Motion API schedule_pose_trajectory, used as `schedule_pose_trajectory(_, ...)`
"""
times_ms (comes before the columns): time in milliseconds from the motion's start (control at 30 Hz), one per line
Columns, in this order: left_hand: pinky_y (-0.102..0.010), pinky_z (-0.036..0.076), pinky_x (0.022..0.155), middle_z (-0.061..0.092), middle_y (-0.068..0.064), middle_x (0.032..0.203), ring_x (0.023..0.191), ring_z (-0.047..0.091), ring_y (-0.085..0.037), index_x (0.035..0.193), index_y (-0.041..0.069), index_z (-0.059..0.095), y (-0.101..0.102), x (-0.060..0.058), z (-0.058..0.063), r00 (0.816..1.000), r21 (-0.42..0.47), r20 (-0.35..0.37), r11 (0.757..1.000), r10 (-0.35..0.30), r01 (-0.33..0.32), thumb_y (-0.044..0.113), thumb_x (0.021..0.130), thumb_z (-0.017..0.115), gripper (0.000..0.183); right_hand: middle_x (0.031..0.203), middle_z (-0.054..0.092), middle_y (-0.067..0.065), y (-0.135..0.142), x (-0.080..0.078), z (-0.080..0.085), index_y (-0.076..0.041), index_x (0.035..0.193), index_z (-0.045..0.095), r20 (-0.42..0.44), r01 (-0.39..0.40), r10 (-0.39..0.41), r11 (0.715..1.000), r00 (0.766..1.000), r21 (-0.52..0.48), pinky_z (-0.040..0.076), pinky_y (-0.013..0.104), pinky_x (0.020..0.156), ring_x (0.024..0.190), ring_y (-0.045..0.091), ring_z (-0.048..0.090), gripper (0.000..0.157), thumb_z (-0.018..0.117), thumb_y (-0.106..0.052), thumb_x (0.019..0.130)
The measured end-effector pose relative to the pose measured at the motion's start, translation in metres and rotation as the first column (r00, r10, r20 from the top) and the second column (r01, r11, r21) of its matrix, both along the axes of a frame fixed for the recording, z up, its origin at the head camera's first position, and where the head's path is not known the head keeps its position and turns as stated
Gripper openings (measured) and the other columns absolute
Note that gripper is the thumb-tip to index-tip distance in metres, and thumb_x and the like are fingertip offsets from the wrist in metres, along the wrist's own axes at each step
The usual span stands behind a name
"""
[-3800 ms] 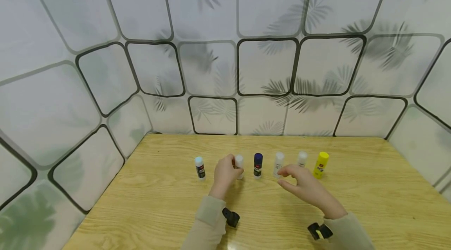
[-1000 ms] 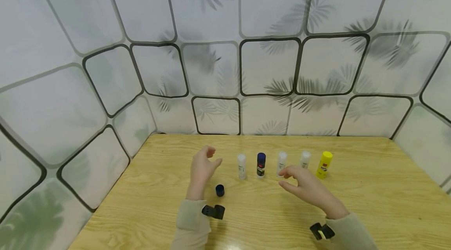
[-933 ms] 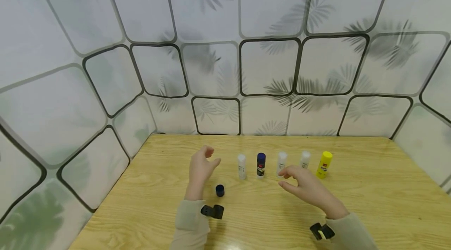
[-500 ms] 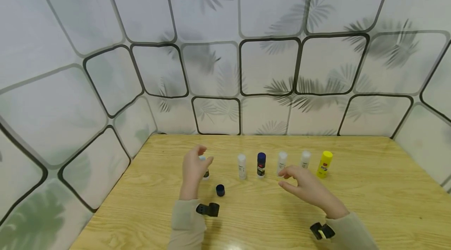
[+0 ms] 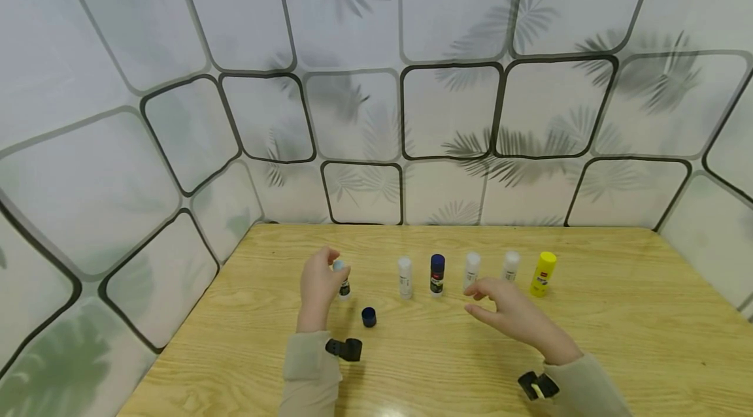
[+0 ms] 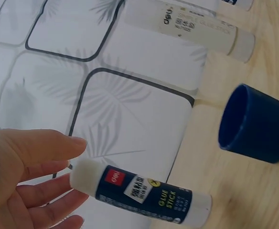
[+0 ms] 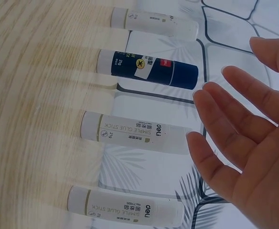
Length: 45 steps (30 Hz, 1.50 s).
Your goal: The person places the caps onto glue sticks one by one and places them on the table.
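Observation:
In the head view, my left hand (image 5: 320, 283) is at an upright navy glue stick (image 6: 144, 195) with no cap and a pale top. The left wrist view has the thumb and loosely bent fingers around that top, without a clear pinch. Nearer me, a dark blue cap (image 5: 368, 317) lies on the table. My right hand (image 5: 508, 309) hovers with relaxed fingers in front of two white glue sticks (image 5: 472, 268) (image 5: 510, 265), holding nothing. Farther left stand a capped navy glue stick (image 5: 437, 275) and another white glue stick (image 5: 405, 278).
At the right end of the row stands a yellow glue stick (image 5: 542, 274). The wooden table (image 5: 429, 365) meets a patterned curtain (image 5: 441, 188) along its back edge. Black cameras (image 5: 345, 350) are strapped at both wrists.
My left hand has moved left from the white glue stick to the uncapped navy one. The blue cap has appeared on the table. My right hand stays in place.

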State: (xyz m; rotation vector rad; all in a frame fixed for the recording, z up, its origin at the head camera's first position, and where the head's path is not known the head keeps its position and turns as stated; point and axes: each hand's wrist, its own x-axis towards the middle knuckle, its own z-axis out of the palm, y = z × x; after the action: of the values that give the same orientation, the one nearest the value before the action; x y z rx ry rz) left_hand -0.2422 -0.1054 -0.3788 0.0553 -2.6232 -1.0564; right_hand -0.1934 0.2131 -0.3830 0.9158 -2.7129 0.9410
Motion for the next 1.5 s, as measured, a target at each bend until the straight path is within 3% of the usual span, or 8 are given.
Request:
schedule_pose_trajectory(333,-0.040,0.045,0.069,0.058,-0.014,0.097,0.085,0.055,-0.028,0.101,0.001,0.058,-0.004,-0.006,-0.012,0.999,0.004,0.032,1.000,-0.006,0.006,0.012,0.078,0.066,0.027,0.095,0.061,0.009,-0.001,0.000,-0.001,-0.006,0.098,0.061,-0.012,-0.013,0.014,1.000,1.000,0.004,0.047,0.034,0.070,0.083,0.023,0.057,0.019,0.059,-0.020,0.086)
schedule_pose_trajectory(900,-0.039,0.044,0.069,0.058,-0.011,0.089,0.081,0.053,-0.026,0.095,0.002,0.057,-0.007,-0.008,-0.020,1.000,0.067,0.002,0.998,-0.009,0.008,0.008,0.076,0.067,0.022,0.097,0.060,0.009,-0.004,0.000,-0.001,-0.006,0.098,0.060,0.034,-0.026,0.027,1.000,0.999,-0.007,0.047,0.039,0.071,0.084,0.023,0.057,0.020,0.058,-0.022,0.087)
schedule_pose_trajectory(1100,-0.038,0.044,0.068,0.058,-0.009,0.086,0.077,0.053,-0.023,0.091,0.003,0.057,-0.009,-0.011,-0.027,0.999,0.082,0.022,0.996,-0.033,0.031,0.007,0.074,0.070,0.021,0.097,0.060,0.009,-0.004,0.000,-0.002,-0.006,0.098,0.060,0.042,-0.029,0.030,1.000,0.999,-0.010,0.047,0.040,0.071,0.084,0.024,0.057,0.021,0.058,-0.024,0.087)
schedule_pose_trajectory(1300,-0.040,0.045,0.069,0.058,-0.011,0.086,0.079,0.055,-0.026,0.092,0.001,0.057,-0.011,-0.014,-0.035,0.994,0.062,0.085,0.996,-0.069,0.064,0.008,0.074,0.071,0.024,0.098,0.059,0.010,-0.004,0.000,-0.003,-0.006,0.099,0.059,0.047,-0.033,0.034,0.999,0.998,-0.014,0.047,0.040,0.072,0.085,0.026,0.056,0.023,0.057,-0.025,0.087)
schedule_pose_trajectory(1500,-0.042,0.045,0.074,0.060,-0.013,0.089,0.084,0.056,-0.029,0.095,-0.002,0.058,-0.013,-0.016,-0.043,0.987,0.110,0.122,0.990,-0.102,0.089,0.006,0.074,0.070,0.024,0.098,0.059,0.011,-0.004,0.001,-0.002,-0.005,0.100,0.059,0.055,-0.031,0.031,0.999,0.998,-0.013,0.046,0.041,0.072,0.086,0.026,0.056,0.023,0.057,-0.024,0.087)
